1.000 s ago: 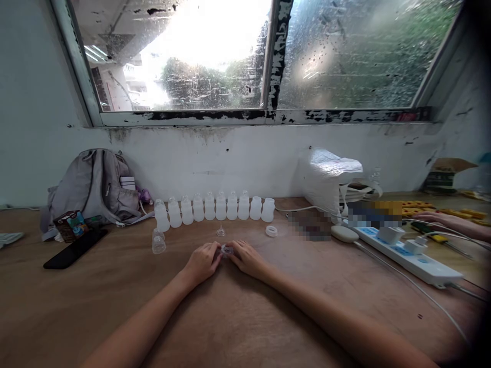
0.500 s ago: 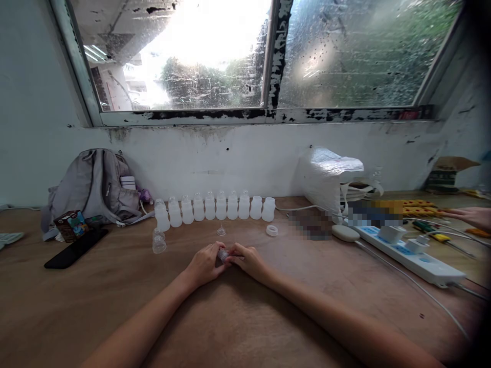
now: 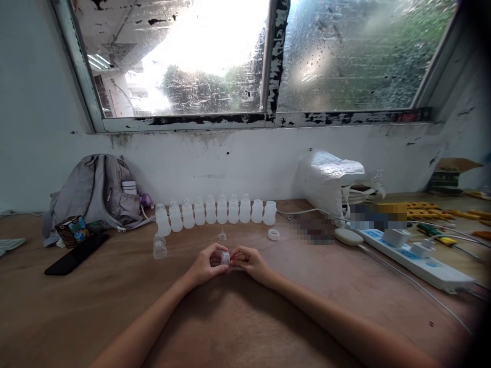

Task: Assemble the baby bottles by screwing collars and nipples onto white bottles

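Clear cap (image 3: pixel 225 258) gripped in left hand (image 3: pixel 207 265), in from far edge of bench (image 3: pixel 245 322).
Likely light, stiff, slick: hold round the sides; right hand (image 3: pixel 250 263) at one end, grip unclear.

the held piece (image 3: pixel 225 258) looks like clear plastic, ridged and glossy. the row of bottles (image 3: pixel 222 213) is milky, matt plastic; the clear cups (image 3: pixel 160 249) are shiny, see-through plastic. the worktop (image 3: pixel 245 327) is smooth wood with a dull sheen. the backpack (image 3: pixel 86 189) is matt cloth, the white bag (image 3: pixel 320 181) crinkled and glossy, the power strip (image 3: pixel 425 268) smooth plastic. the window frame (image 3: pixel 274 61) looks metal, with rough, flaking patches.
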{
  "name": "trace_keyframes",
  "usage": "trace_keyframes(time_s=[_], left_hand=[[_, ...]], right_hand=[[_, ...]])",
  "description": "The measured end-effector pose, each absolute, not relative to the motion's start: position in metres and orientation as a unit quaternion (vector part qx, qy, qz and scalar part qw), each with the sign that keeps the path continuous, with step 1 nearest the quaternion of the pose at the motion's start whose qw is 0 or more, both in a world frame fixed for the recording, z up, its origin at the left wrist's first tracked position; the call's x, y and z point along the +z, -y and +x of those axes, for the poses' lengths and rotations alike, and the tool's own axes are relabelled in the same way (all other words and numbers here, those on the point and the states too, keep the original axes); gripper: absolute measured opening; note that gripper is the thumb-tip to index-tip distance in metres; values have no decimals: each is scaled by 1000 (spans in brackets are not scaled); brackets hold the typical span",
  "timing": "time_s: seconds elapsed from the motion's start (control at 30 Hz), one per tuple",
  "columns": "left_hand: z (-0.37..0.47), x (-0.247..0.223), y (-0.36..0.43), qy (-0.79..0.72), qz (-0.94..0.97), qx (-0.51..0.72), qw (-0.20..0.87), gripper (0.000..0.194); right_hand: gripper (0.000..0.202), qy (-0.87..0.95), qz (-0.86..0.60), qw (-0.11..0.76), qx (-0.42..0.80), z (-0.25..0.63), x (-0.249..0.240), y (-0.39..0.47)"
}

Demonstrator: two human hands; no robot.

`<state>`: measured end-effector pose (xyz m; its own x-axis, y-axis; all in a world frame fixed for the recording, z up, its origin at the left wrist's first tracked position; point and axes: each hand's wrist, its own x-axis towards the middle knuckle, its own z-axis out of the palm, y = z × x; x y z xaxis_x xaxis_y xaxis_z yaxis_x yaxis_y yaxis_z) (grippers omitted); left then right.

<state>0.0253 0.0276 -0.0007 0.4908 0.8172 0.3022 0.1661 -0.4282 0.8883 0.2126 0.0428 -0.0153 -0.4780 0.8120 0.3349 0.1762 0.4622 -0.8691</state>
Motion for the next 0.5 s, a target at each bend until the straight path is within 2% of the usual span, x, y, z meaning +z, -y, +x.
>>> trace_keyframes(time_s=[0.17, 0.27, 0.5], left_hand=[[24, -3, -30, -328, 741, 382, 444, 38], [24, -1, -29, -330, 743, 382, 441, 38], [25, 1, -25, -346, 760, 374, 403, 36]], right_hand=[[20, 777, -338, 384, 367, 214, -18, -46], [13, 811, -354, 369, 283, 214, -18, -44], [18, 885, -353, 292, 77, 213, -17, -39]])
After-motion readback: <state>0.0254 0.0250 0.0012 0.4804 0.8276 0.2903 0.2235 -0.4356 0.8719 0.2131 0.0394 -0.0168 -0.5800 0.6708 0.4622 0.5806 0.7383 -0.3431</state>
